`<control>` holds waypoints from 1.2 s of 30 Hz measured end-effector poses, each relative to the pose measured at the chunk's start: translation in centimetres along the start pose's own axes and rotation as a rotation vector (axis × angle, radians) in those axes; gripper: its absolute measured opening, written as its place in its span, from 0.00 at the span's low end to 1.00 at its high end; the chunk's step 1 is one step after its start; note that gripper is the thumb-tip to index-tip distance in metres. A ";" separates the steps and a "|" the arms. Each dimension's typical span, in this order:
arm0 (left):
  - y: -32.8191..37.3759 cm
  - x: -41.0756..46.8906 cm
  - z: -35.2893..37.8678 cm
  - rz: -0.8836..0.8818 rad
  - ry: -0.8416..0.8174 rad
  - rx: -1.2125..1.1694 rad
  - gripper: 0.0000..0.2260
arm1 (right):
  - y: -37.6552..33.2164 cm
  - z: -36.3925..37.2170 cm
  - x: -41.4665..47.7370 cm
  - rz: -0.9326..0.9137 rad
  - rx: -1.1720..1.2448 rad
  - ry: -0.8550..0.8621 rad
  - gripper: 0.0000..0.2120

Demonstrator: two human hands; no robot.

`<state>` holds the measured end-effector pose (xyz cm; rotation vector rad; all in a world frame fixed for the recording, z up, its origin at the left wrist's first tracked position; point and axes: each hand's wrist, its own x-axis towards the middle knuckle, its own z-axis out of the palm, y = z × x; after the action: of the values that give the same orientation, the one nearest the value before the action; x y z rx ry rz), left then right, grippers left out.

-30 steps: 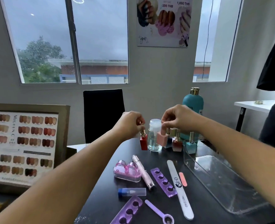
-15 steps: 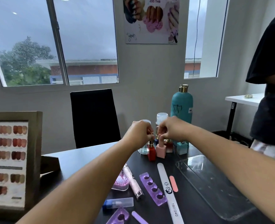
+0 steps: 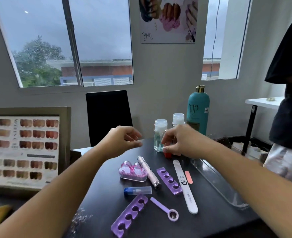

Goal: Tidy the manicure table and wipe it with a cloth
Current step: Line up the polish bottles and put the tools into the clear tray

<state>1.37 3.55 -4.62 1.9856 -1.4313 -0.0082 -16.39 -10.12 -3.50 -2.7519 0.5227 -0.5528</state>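
The left hand [image 3: 123, 141] hovers over the dark counter [image 3: 210, 219] at its far edge, fingers [image 3: 135, 134] loosely curled and apart, pinching nothing. The right hand [image 3: 181, 140] reaches down at 1 o'clock from centre; its fingers are bunched over a red bottle [image 3: 167, 154], but whether they actually grip it I cannot tell, as the hand hides most of it. Just behind stand two clear bottles [image 3: 159, 134] and, at 1 o'clock from them, a teal bottle [image 3: 198, 112]. Toward 6 o'clock from the hands lie a pink holder [image 3: 132, 171], a pen tool [image 3: 148, 172] touching it, two purple separators [image 3: 169, 181], a long file [image 3: 184, 185] with a small orange file [image 3: 188, 176] beside it, a capped tube [image 3: 137, 190] and a lilac scoop [image 3: 165, 209]. A clear tray [image 3: 227, 191] sits at 3 o'clock. A colour chart [image 3: 23, 148] stands at 9 o'clock
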 end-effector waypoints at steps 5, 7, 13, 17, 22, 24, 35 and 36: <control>-1.8 -3.4 0.1 -0.053 -0.182 0.047 0.14 | -2.1 4.3 -2.4 0.076 0.069 -0.165 0.13; -2.3 -4.4 0.3 -0.069 -0.202 0.037 0.14 | -2.7 5.4 -2.9 0.138 0.067 -0.189 0.16; -3.1 -5.3 1.1 -0.117 -0.126 -0.021 0.09 | -3.5 6.9 -2.8 0.300 0.017 -0.185 0.21; -3.3 -5.5 1.0 -0.129 -0.098 -0.052 0.07 | -3.6 7.3 -2.1 0.354 -0.017 -0.198 0.15; -3.6 -5.8 0.6 -0.109 -0.067 -0.042 0.07 | -3.6 7.2 -1.7 0.399 -0.038 -0.208 0.15; -3.4 -5.8 0.1 -0.085 -0.051 -0.069 0.07 | -3.6 6.7 -1.9 0.395 -0.017 -0.205 0.14; 3.2 -0.5 -0.6 0.078 -0.019 -0.265 0.07 | 0.4 -6.2 -6.4 0.392 0.100 -0.104 0.08; 4.4 0.3 0.1 0.091 -0.030 -0.275 0.07 | 1.4 -7.1 -7.1 0.409 0.082 -0.094 0.07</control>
<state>-2.23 2.54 -2.32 1.7022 -1.4534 -0.1858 -25.91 -9.94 0.11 -2.4780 0.9816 -0.3342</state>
